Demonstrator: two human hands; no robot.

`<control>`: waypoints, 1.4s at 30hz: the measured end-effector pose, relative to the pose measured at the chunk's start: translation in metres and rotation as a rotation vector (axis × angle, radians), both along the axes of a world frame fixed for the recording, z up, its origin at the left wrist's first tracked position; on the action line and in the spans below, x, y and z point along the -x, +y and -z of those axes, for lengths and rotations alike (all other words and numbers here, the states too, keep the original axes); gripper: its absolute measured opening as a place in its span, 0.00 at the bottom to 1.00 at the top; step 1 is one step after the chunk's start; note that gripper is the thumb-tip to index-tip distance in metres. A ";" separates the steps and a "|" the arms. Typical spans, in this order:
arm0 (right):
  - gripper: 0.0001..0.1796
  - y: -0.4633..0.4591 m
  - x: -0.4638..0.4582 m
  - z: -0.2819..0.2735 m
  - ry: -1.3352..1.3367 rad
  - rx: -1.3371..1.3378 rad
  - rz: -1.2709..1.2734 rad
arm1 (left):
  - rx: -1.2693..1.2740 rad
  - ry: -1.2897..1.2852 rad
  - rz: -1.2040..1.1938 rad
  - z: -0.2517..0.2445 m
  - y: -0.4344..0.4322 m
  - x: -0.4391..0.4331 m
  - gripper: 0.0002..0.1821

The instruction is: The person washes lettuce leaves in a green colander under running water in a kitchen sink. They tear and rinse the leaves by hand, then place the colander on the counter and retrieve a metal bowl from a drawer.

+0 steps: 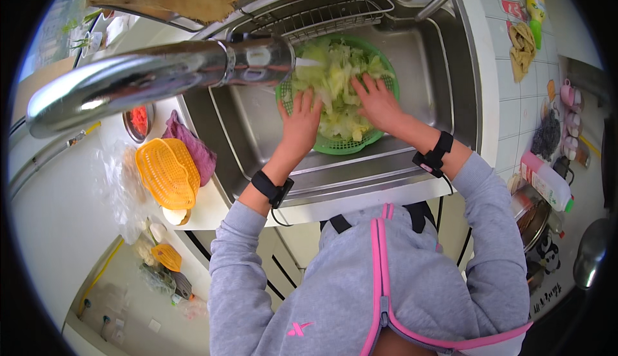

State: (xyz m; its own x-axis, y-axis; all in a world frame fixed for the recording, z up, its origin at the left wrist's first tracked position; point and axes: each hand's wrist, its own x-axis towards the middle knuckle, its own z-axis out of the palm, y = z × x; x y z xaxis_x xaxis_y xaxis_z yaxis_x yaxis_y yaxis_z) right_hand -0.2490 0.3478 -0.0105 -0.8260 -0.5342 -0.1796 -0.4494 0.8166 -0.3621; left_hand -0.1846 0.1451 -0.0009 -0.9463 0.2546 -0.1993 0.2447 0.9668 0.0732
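Note:
Torn pale-green leafy vegetable pieces point(340, 78) fill a round green plastic colander point(333, 148) inside the stainless steel sink point(420, 85). Water runs from the chrome faucet point(256, 61) onto the leaves at the colander's far left. My left hand point(301, 117) rests at the colander's left side, fingers spread, its fingertips by the leaves. On the right, my right hand point(376, 105) touches the leaves with its fingers apart. Neither hand grips anything that I can make out. The leaves hide most of the colander's bottom.
A wire rack point(333, 18) spans the sink's far side. Left of the sink are a yellow plastic basket point(169, 172), a purple cloth point(198, 155) and a metal bowl of red pieces point(139, 120). A pink-and-white bottle point(545, 182) stands at the right.

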 end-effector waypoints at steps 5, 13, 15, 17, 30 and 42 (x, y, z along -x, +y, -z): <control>0.35 0.024 0.036 0.033 -0.605 -0.054 0.076 | -0.536 -0.482 -0.357 0.033 -0.025 0.013 0.47; 0.61 -0.040 0.051 0.105 -0.519 0.126 0.390 | -0.838 -0.287 -0.398 0.118 -0.012 0.067 0.68; 0.63 -0.051 0.046 0.109 -0.511 -0.040 0.391 | -0.467 -0.283 -0.354 0.132 -0.002 0.064 0.69; 0.57 -0.057 0.053 0.111 -0.525 0.022 0.455 | -0.602 -0.369 -0.489 0.142 -0.001 0.071 0.64; 0.42 -0.021 0.042 0.042 -0.527 0.458 0.245 | -0.859 -0.063 -0.509 0.042 -0.008 0.048 0.27; 0.39 0.036 0.020 0.024 -0.355 -0.060 -0.149 | -0.533 -0.646 -0.313 0.016 -0.042 0.001 0.55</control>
State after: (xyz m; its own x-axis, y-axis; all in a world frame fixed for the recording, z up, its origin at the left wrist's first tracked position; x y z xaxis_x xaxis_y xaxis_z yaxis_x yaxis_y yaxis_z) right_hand -0.2692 0.3842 -0.0347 -0.6213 -0.6232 -0.4751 -0.4198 0.7766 -0.4697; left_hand -0.1858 0.1035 -0.0167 -0.7322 0.2146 -0.6464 -0.2693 0.7805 0.5642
